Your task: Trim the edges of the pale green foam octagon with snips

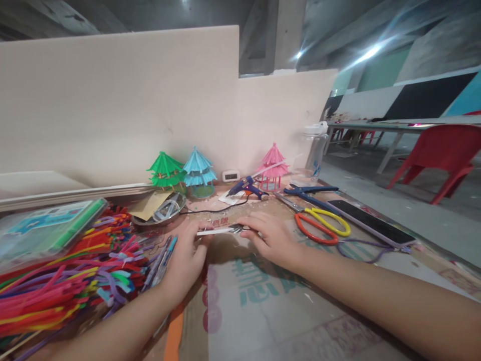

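Pinched in the fingers of my left hand (pixel 190 258) is a thin white strip (pixel 215 231), held level just above the cardboard work surface (pixel 259 311). My right hand (pixel 272 240) is closed at the strip's other end, where a small dark grey piece (pixel 236 228) shows by the fingertips. What that piece is cannot be made out. Several pens (pixel 161 260) lie beside my left wrist. Beyond the hands sits a blue glue gun (pixel 250 188), its cord running left.
Bundles of coloured pipe cleaners (pixel 56 286) and a plastic case (pixel 48 230) fill the left. Green (pixel 165 169), blue (pixel 198 170) and pink (pixel 274 163) paper pavilions stand behind. Scissors (pixel 323 225), pliers (pixel 313 191), a phone (pixel 370 223) and a bottle (pixel 314 153) are right.
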A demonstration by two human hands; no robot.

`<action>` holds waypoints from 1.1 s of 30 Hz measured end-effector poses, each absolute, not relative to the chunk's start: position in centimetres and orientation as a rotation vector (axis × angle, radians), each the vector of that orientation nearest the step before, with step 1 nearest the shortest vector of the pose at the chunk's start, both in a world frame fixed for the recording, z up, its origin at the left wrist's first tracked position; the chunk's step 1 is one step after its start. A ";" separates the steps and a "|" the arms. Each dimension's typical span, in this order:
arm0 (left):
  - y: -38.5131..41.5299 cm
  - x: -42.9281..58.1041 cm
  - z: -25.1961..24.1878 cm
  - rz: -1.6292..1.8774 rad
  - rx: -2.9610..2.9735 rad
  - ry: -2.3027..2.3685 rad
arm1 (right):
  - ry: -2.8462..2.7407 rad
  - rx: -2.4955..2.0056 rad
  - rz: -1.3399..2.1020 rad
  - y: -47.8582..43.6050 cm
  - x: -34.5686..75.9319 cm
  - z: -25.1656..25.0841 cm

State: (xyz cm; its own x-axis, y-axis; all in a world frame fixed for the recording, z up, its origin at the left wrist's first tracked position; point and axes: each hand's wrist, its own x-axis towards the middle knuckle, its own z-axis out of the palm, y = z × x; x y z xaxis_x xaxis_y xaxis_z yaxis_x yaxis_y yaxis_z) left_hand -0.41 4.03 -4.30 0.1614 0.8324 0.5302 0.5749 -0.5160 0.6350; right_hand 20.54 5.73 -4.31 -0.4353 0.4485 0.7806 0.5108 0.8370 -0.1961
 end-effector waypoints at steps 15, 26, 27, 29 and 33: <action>4.2 -0.5 -4.5 1.251 2.157 1.377 | -2.063 -0.634 -0.166 6.0 20.6 -4.7; 4.2 -0.4 -4.3 1.258 2.188 1.407 | -2.016 -0.670 -0.072 6.2 20.7 -4.9; 4.2 -0.4 -4.3 1.255 2.192 1.403 | -2.025 -0.667 -0.070 6.2 20.7 -5.0; 4.1 -0.4 -4.5 1.244 2.198 1.390 | -2.045 -0.658 -0.070 6.1 20.7 -5.0; 4.1 -0.5 -4.7 1.231 2.227 1.365 | -2.075 -0.652 -0.073 5.9 20.6 -5.0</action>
